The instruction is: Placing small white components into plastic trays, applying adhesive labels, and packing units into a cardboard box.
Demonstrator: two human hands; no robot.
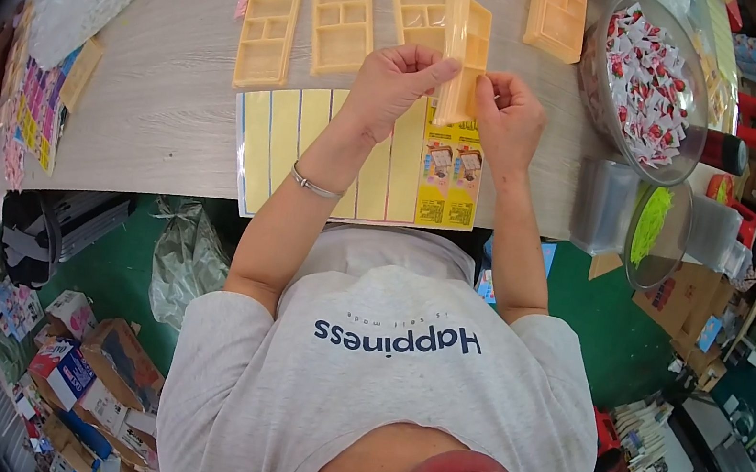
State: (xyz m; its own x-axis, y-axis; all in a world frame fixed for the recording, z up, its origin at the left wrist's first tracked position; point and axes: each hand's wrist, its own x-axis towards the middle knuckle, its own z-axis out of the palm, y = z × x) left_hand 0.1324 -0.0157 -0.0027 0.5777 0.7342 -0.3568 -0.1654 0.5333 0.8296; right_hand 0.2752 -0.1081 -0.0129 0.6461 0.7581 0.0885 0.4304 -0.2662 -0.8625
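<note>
Tabletop, tray between both hands

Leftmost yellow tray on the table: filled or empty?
Empty. The leftmost yellow tray lies with its compartments facing up, and they show only bare yellow surfaces.

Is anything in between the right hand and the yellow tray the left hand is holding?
Nothing visible is: the right hand has its fingertips right by the edge of the yellow tray, while the left hand pinches its other side.
</note>
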